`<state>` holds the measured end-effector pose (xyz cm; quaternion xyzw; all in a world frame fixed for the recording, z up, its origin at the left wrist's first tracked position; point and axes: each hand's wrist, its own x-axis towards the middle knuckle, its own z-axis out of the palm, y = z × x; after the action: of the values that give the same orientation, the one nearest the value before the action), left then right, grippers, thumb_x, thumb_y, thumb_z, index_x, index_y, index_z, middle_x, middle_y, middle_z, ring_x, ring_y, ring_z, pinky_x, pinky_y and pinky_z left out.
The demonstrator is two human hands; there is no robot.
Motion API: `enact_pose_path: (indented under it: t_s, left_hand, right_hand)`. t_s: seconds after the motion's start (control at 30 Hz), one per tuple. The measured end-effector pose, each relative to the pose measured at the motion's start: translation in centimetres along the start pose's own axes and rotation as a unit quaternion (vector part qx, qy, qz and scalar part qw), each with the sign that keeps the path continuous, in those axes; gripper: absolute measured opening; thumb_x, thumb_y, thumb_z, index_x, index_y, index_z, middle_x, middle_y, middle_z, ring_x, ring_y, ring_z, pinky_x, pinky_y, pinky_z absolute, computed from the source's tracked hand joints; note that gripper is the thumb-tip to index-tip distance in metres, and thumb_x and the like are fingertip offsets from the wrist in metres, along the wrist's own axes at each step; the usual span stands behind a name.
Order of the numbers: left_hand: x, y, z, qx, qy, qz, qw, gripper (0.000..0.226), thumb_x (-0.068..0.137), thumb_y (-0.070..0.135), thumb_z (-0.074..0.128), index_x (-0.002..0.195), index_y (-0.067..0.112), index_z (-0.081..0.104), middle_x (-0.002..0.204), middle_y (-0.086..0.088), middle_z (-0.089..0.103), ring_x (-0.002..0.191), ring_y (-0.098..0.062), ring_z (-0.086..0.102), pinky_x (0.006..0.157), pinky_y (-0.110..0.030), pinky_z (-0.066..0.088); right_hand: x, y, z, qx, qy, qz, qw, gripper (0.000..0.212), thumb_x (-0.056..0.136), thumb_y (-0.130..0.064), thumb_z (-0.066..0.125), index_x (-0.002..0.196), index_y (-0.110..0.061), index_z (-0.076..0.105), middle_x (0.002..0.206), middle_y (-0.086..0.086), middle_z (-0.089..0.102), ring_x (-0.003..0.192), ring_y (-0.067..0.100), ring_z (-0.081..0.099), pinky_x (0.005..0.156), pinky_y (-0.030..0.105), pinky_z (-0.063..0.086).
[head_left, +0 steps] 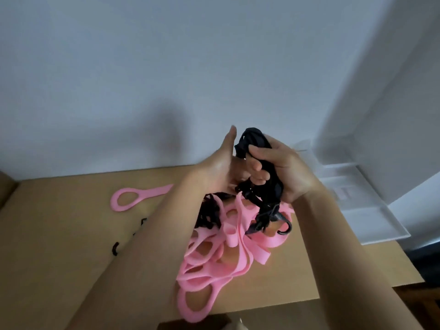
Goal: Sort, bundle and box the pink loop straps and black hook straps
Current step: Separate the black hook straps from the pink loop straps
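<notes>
Right grip clamped on black hook straps; left grip apart beside them.

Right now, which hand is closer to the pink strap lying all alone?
Left. The left hand is raised just right of the lone pink strap; the right hand, gripping black straps, is farther right.

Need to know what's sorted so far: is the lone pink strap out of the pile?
Out. The lone strap lies flat on the table, apart from the pile.
</notes>
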<state>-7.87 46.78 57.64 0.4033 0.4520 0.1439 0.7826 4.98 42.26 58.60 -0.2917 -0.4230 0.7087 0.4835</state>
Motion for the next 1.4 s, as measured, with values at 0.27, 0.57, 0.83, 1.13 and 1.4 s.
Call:
enact_pose_path:
  t_s: [0.27, 0.57, 0.83, 1.13, 1.4]
  left_hand:
    - [-8.2, 0.8, -7.4, -0.205, 0.058, 0.199, 0.957, 0.021, 0.097, 0.027, 0.045, 0.102, 0.008, 0.050, 0.093, -0.014, 0.071, 0.082, -0.029, 0.067, 0.070, -0.037, 0.055]
    - [-11.1, -3.6, -14.3, -0.357, 0.189, 0.216, 0.889, 0.026, 0.098, 0.019, 0.042, 0.074, 0.012, 0.047, 0.046, 0.005, 0.042, 0.040, -0.011, 0.046, 0.067, -0.030, 0.044]
    - [-12.5, -7.9, -18.6, -0.445, 0.175, 0.205, 0.854, 0.028, 0.097, 0.018, 0.040, 0.069, 0.014, 0.044, 0.042, 0.008, 0.038, 0.035, -0.008, 0.039, 0.060, -0.024, 0.035]
    - [-8.6, -10.3, -14.6, -0.302, 0.186, 0.112, 0.928, 0.028, 0.095, 0.019, 0.044, 0.068, 0.014, 0.045, 0.040, 0.006, 0.036, 0.034, -0.010, 0.036, 0.055, -0.027, 0.034]
    - [-5.1, -12.3, -9.7, 0.209, 0.199, 0.041, 0.957, 0.014, 0.074, 0.015, 0.074, 0.075, 0.008, 0.061, 0.053, -0.001, 0.053, 0.047, -0.012, 0.049, 0.048, -0.020, 0.041]
  right_hand:
    - [4.0, 3.4, 8.0, -0.251, 0.004, 0.069, 0.966, 0.017, 0.086, -0.001, 0.057, 0.075, -0.010, 0.049, 0.054, 0.002, 0.046, 0.042, 0.011, 0.040, 0.045, 0.021, 0.036]
    - [6.6, 13.1, 10.9, -0.641, 0.051, 0.091, 0.760, 0.017, 0.075, -0.008, 0.063, 0.087, -0.014, 0.052, 0.077, 0.001, 0.054, 0.078, 0.024, 0.054, 0.067, 0.032, 0.044]
    - [3.5, 19.8, 6.8, -0.744, 0.147, 0.120, 0.640, 0.079, 0.080, -0.044, 0.063, 0.146, -0.024, 0.023, 0.143, 0.003, 0.034, 0.133, 0.026, 0.027, 0.111, 0.041, 0.020]
    - [1.8, 19.2, 4.6, -0.691, 0.238, 0.094, 0.676, 0.017, 0.076, 0.004, 0.045, 0.087, -0.005, 0.053, 0.091, 0.010, 0.057, 0.087, 0.028, 0.051, 0.075, 0.037, 0.043]
    - [1.7, 17.8, 4.2, -0.666, 0.279, 0.043, 0.691, 0.027, 0.080, 0.007, 0.040, 0.103, 0.001, 0.051, 0.108, 0.017, 0.052, 0.099, 0.029, 0.046, 0.077, 0.034, 0.038]
